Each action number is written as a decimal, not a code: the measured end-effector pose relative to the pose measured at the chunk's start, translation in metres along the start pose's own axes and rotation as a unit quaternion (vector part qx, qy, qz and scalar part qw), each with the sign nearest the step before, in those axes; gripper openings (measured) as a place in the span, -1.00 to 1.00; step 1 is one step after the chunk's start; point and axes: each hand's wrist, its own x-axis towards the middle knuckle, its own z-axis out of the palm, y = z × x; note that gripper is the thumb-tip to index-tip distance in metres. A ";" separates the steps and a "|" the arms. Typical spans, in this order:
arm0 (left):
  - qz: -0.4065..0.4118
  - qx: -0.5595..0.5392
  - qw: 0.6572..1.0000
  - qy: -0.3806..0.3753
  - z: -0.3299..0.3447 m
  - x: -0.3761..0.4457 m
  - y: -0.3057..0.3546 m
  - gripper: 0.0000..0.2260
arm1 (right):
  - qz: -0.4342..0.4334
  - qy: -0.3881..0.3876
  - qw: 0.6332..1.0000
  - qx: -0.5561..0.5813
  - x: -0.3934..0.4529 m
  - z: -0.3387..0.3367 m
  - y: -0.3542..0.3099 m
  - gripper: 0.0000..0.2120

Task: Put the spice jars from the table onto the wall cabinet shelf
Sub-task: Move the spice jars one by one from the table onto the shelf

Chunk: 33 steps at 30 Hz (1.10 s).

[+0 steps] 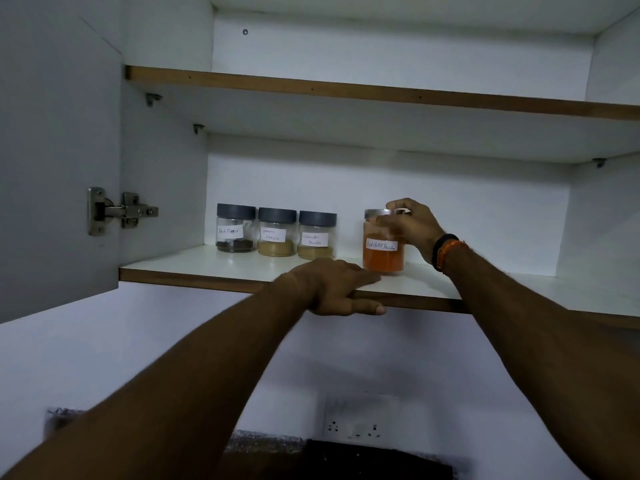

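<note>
Three glass spice jars with dark lids stand in a row on the lower cabinet shelf (194,266): black pepper (235,228), garam masala (276,233) and coriander powder (316,236). To their right stands a red chilli powder jar (382,256) with a silver lid, upright on the shelf. My right hand (412,230) grips its upper part from the right, fingers curled round it. My left hand (337,287) rests on the shelf's front edge just left of that jar, fingers straight on top and thumb under the edge.
The cabinet door (55,161) stands open at the left on its hinge (119,211). An upper shelf (346,90) lies above. Below, a wall socket (360,422) and a dark object (374,457) show at the bottom.
</note>
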 end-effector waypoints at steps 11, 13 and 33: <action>0.004 -0.001 1.000 0.006 0.002 0.004 -0.003 -0.31 | -0.009 0.008 1.000 -0.025 0.029 0.016 0.024 -0.52; 0.002 -0.001 1.000 0.003 0.002 0.004 -0.003 -0.32 | -0.018 0.017 0.997 -0.066 0.033 0.019 0.022 -0.55; -0.002 -0.012 1.000 0.004 0.005 0.008 -0.007 -0.34 | -0.055 0.022 0.977 -0.206 0.062 0.043 0.028 -0.51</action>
